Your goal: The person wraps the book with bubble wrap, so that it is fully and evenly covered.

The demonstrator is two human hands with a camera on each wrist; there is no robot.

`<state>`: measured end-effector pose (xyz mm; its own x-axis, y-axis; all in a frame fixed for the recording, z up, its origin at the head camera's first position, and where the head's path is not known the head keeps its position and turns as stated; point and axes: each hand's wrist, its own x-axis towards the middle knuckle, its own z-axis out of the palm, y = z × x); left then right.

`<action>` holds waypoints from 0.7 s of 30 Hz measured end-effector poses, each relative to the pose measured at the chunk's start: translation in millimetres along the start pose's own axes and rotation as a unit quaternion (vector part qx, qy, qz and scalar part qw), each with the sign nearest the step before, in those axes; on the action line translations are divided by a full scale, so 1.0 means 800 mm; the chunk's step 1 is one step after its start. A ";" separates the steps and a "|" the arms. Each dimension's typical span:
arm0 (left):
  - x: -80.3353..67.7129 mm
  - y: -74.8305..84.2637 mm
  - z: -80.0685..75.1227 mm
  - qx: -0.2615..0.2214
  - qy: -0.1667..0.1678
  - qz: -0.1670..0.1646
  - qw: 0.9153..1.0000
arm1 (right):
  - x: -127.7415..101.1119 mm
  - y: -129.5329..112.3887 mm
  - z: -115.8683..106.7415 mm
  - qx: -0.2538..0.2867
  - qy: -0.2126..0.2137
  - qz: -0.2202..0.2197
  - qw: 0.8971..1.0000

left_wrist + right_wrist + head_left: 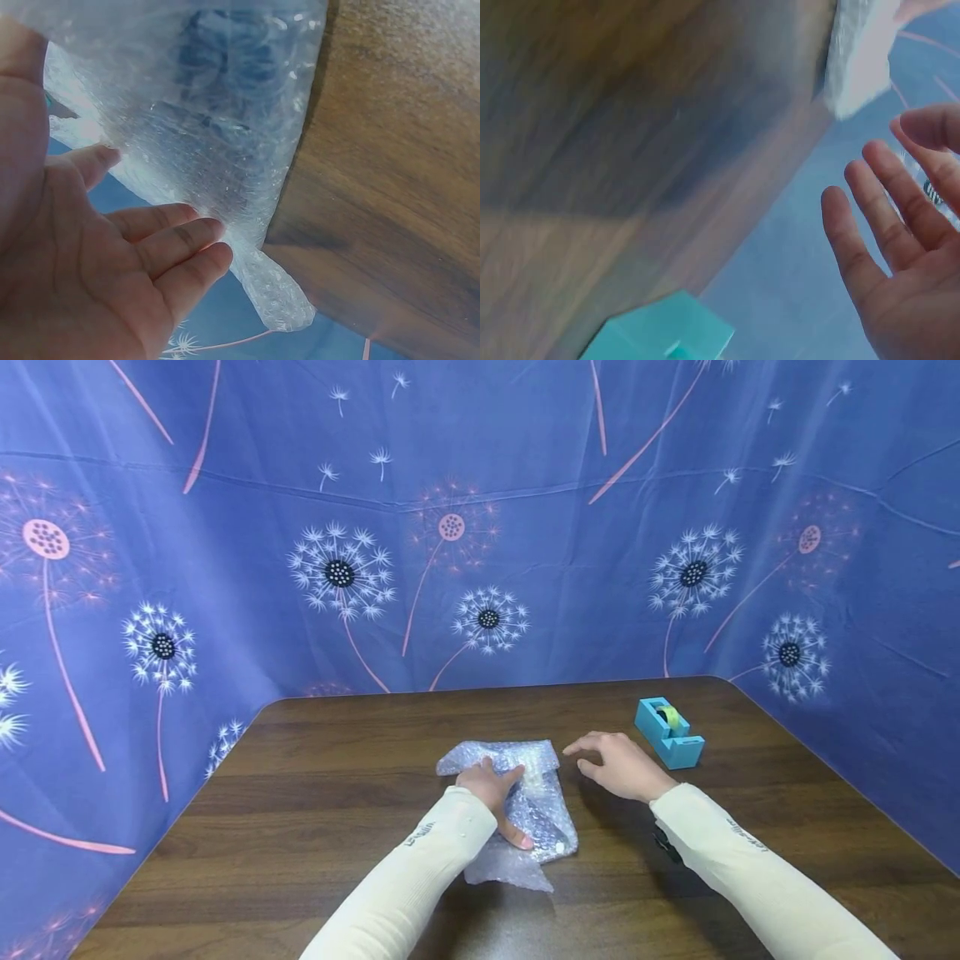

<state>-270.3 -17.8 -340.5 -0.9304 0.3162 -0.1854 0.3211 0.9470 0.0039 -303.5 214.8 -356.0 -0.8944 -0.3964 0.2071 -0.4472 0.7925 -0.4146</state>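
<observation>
A bubble wrap bundle (536, 793) lies on the table in front of me, its clear sheet folded over with loose flaps at the left and near ends. My left hand (491, 793) presses on it, thumb and fingers spread. In the left wrist view a dark bluish patch shows through the bubble wrap (202, 112), and the fingertips touch its edge. My right hand (618, 764) hovers just right of the bundle and holds nothing; its fingers (911, 195) are extended. Closest to it on the right stands a turquoise tape dispenser (667, 735) with a yellow-green tape roll (668, 717).
The dark brown wooden table (322, 777) has a rounded far edge. Behind it and along both sides hangs a blue curtain (562, 568) with a dandelion print. White sleeves cover both forearms.
</observation>
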 end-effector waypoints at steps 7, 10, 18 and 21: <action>0.010 -0.003 0.008 0.008 0.004 0.001 1.000 | -0.008 0.032 -0.033 0.001 0.050 0.057 0.997; 0.012 -0.003 0.010 0.009 0.004 0.002 1.000 | -0.016 0.046 -0.050 -0.015 0.060 0.091 0.994; 0.007 0.000 0.005 0.016 0.009 0.007 1.000 | -0.041 0.084 -0.089 -0.055 0.089 0.214 0.971; 0.009 0.000 0.005 0.016 0.009 0.010 1.000 | -0.051 0.099 -0.095 -0.062 0.097 0.241 0.964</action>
<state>-276.2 -15.9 -346.0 -0.9270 0.3357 -0.1674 0.3443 0.9385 -0.0247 -302.5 329.0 -329.8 -0.9759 0.1172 0.1841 0.0351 0.9169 -0.3977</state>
